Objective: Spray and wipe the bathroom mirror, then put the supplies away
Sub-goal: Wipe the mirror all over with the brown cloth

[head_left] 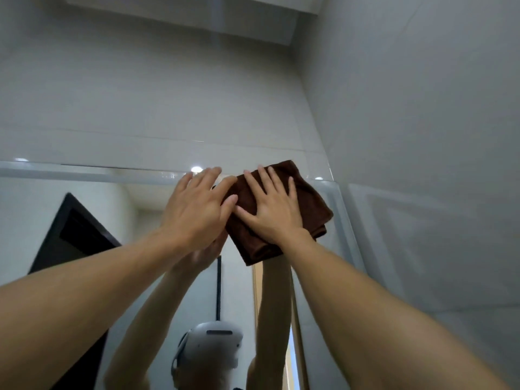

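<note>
A folded brown cloth [308, 204] is pressed flat against the top right corner of the bathroom mirror [118, 220]. My right hand [274, 206] lies on the cloth with fingers spread, holding it to the glass. My left hand [197, 209] is flat beside it, fingers apart, its thumb and forefinger touching the cloth's left edge. Both arms reach upward. The mirror reflects my arms and a white headset. No spray bottle is in view.
Grey tiled wall [168, 94] rises above the mirror's bevelled top edge [84, 174]. A side wall [422, 136] meets it at the right corner, close to the cloth. A dark doorway [76, 237] shows in the reflection at left.
</note>
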A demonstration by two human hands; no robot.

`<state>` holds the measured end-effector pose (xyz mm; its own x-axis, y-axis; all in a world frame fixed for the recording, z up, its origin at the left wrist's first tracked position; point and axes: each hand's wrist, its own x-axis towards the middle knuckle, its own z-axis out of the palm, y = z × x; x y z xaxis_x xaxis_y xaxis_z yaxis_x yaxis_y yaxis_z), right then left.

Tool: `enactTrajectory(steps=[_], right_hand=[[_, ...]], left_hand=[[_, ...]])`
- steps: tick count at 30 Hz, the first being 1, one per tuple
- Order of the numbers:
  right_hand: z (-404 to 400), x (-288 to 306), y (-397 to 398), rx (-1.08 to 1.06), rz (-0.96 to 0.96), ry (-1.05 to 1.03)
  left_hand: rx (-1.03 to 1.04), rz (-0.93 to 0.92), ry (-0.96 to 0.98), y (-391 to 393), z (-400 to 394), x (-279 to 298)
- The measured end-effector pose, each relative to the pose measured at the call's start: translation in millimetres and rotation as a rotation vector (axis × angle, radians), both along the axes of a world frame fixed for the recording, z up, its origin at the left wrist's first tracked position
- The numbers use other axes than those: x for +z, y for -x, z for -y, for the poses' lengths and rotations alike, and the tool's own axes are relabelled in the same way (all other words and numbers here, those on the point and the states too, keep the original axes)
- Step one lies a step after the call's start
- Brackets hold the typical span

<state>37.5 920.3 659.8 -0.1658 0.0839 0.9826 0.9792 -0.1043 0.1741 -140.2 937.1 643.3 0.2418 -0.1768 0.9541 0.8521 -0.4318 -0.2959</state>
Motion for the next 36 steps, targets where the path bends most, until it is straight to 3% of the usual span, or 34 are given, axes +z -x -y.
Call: enactTrajectory(steps=[7, 12, 20, 27, 36], right_hand=[[15.6, 7.7, -85.9, -0.063, -0.157, -0.051], [16.8, -15.4, -93.8, -0.037, -0.184, -0.063], [12.9, -139.9, -77.8, -0.048, -0.27, -0.087], [14.2, -248.9, -71.5, -0.112, -0.321, -0.083], [16.6, -330.4, -46.4, -0.143, -0.38, -0.026]], left_hand=[[-0.042, -0.124, -0.006, -60.4, 11.4, -2.5], [-0.073, -0.145, 0.018, -69.0, 12.2, -18.9], [-0.135, -0.125, 0.04, -59.7, 8.5, -82.6], [-0.07, -0.183, 0.109, -40.7, -3.2, -160.2], [0.053, -0.29, 0.114, 15.6, -2.0, -232.4]])
